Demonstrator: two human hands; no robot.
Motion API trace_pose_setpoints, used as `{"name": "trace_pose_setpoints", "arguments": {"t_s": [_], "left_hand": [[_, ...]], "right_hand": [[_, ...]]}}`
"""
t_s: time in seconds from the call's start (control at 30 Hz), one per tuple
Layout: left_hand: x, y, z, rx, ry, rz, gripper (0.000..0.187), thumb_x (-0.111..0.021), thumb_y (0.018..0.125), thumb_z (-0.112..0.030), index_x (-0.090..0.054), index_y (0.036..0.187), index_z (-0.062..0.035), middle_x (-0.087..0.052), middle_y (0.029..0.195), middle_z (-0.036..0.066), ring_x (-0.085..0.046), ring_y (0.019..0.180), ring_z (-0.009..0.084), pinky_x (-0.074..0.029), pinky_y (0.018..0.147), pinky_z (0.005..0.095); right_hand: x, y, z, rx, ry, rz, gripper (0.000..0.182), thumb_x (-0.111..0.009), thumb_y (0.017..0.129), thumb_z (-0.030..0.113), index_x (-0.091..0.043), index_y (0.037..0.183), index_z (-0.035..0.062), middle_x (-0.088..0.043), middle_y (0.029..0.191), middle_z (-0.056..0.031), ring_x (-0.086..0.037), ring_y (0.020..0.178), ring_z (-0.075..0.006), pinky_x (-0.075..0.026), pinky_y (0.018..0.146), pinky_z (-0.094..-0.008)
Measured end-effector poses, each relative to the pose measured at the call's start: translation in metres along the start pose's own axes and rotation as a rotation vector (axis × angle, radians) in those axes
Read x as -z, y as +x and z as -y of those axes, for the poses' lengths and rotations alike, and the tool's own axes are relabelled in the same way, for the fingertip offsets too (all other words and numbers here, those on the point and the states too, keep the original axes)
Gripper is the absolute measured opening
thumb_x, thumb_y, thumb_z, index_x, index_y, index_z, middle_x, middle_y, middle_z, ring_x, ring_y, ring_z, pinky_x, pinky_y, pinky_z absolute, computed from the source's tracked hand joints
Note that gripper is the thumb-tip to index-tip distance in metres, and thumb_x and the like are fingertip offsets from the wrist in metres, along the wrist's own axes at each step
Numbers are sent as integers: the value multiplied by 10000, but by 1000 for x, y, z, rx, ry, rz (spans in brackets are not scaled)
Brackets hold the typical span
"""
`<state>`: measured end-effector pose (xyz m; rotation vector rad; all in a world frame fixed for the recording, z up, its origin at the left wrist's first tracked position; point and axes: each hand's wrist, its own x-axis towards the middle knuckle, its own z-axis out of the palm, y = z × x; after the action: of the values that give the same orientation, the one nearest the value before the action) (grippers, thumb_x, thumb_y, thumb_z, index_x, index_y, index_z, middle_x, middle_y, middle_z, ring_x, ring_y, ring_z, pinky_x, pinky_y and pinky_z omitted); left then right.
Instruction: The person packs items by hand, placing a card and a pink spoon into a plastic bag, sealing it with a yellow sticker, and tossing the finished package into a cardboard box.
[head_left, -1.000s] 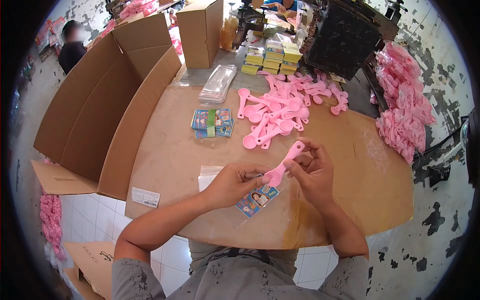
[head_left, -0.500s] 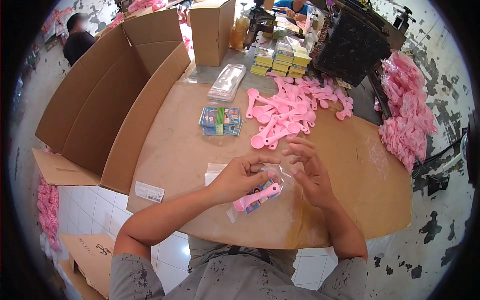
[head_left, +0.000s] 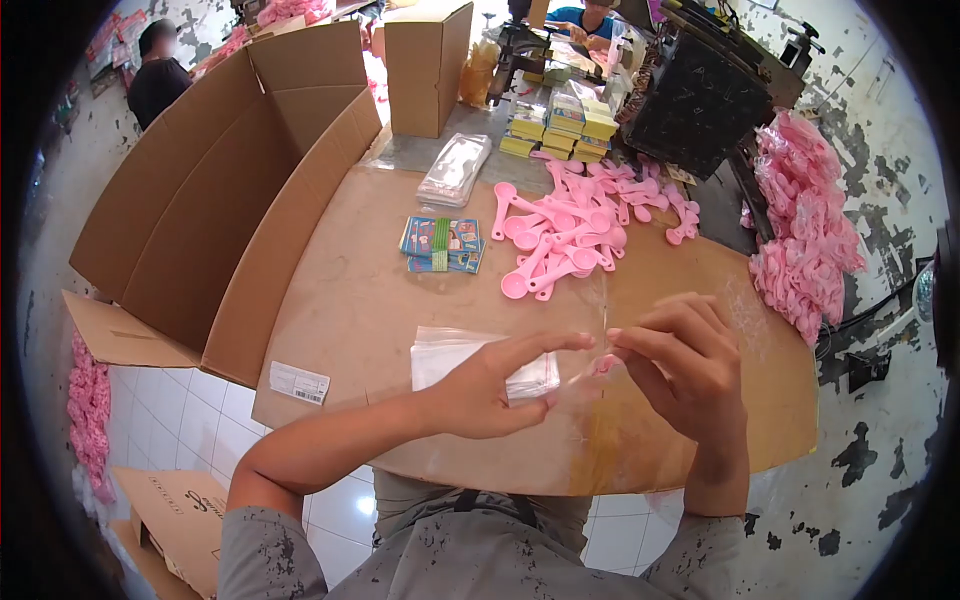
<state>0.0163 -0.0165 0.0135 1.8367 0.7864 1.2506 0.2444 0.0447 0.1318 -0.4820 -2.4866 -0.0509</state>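
My right hand (head_left: 685, 375) pinches a clear plastic bag (head_left: 598, 320) that stands up between my hands; a bit of a pink spoon (head_left: 603, 365) shows inside it at my fingertips. My left hand (head_left: 490, 390) reaches in from the left, its forefinger and thumb at the bag's lower edge, over a flat stack of empty clear bags (head_left: 445, 355). Most of the spoon is hidden by my fingers. A pile of loose pink spoons (head_left: 560, 240) lies farther back on the cardboard-covered table (head_left: 340, 300). A banded pack of printed cards (head_left: 440, 245) lies left of the pile.
A big open cardboard box (head_left: 200, 200) stands at the left, a closed one (head_left: 425, 65) behind. More clear bags (head_left: 455, 165), yellow packs (head_left: 560, 120) and a black machine (head_left: 700, 95) line the back. Bagged pink spoons (head_left: 810, 230) heap at right. A person (head_left: 155, 75) stands far left.
The spoon went into the clear bag with the card. Both hands then raised the bag off the table, and my right hand moved right and closed on it.
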Motion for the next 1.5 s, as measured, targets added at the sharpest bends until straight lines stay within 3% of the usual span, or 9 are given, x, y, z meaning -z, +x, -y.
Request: {"name": "trace_pose_setpoints", "arguments": {"t_s": [0.47, 0.67, 0.77, 0.87, 1.07, 1.17, 1.37, 1.43, 1.5], "left_hand": [[-5, -3, -10, 143, -157, -104, 281, -627, 1039, -62, -631, 1311, 10, -770, 1113, 99, -733, 1055, 145, -571, 902, 292], [-1, -3, -18, 262, -232, -174, 363, -599, 1027, -14, -590, 1389, 0, -790, 960, 71, -730, 889, 89, -537, 753, 239], [-3, -3, -14, 83, -59, -215, 427, -618, 1022, -26, -559, 1444, 7, -793, 909, 100, -713, 810, 62, -514, 700, 221], [-1, -8, -14, 140, 115, -137, 517, -631, 1006, -44, -501, 1506, -20, -783, 883, 124, -760, 725, 178, -575, 682, 338], [-10, -10, 1, 5, 314, -119, 578, -648, 985, -46, -476, 1537, -41, -772, 872, 135, -709, 623, 230, -563, 609, 367], [0, -2, -15, 122, 243, -28, 576, -629, 992, 3, -458, 1542, -11, -803, 951, 120, -753, 718, 164, -577, 686, 299], [-1, -3, -3, 248, 6, -85, 496, -572, 1054, -31, -459, 1537, -21, -796, 1069, 144, -747, 952, 130, -578, 841, 280], [0, 0, -12, 319, -59, -83, 477, -559, 1070, -44, -460, 1536, -21, -791, 1092, 147, -735, 1012, 142, -575, 871, 289], [0, 0, -13, 360, -104, -85, 464, -553, 1079, -57, -461, 1533, -19, -785, 1114, 148, -724, 1053, 149, -571, 898, 296]], "right_hand": [[-30, 0, 19, -142, 333, -30, 177, -777, 874, 20, -725, 1044, 26, -673, 855, -74, -669, 683, -223, -535, 599, -329], [-42, 1, 9, -68, 152, -301, 196, -792, 878, 68, -719, 1059, 49, -698, 1053, -82, -692, 927, -260, -542, 761, -380], [-36, 8, 17, 23, -109, -163, 203, -809, 821, 46, -730, 1008, 47, -700, 1111, -76, -674, 1020, -269, -509, 852, -384], [-43, 4, 17, 80, -205, -96, 284, -814, 777, 155, -713, 1023, 57, -684, 1168, -86, -655, 1111, -257, -460, 943, -393], [-59, -3, 11, 109, -385, -43, 247, -757, 784, 110, -688, 1012, 47, -648, 1070, -70, -648, 1026, -255, -456, 890, -402], [-50, -4, -9, -70, -181, -155, 154, -701, 834, 66, -658, 981, 46, -616, 1018, -74, -628, 960, -223, -456, 835, -404], [40, -74, -97, -851, 1272, -24, 76, -649, 918, 21, -603, 973, 46, -601, 920, -69, -596, 850, -150, -436, 703, -279], [53, -127, -158, -990, 1288, -218, 166, -620, 915, -6, -606, 1074, 41, -614, 1015, -110, -602, 951, -212, -454, 785, -323], [51, -186, -221, -1140, 665, -342, 272, -590, 913, -34, -608, 1175, 36, -628, 1109, -150, -607, 1052, -274, -473, 867, -366]]}}
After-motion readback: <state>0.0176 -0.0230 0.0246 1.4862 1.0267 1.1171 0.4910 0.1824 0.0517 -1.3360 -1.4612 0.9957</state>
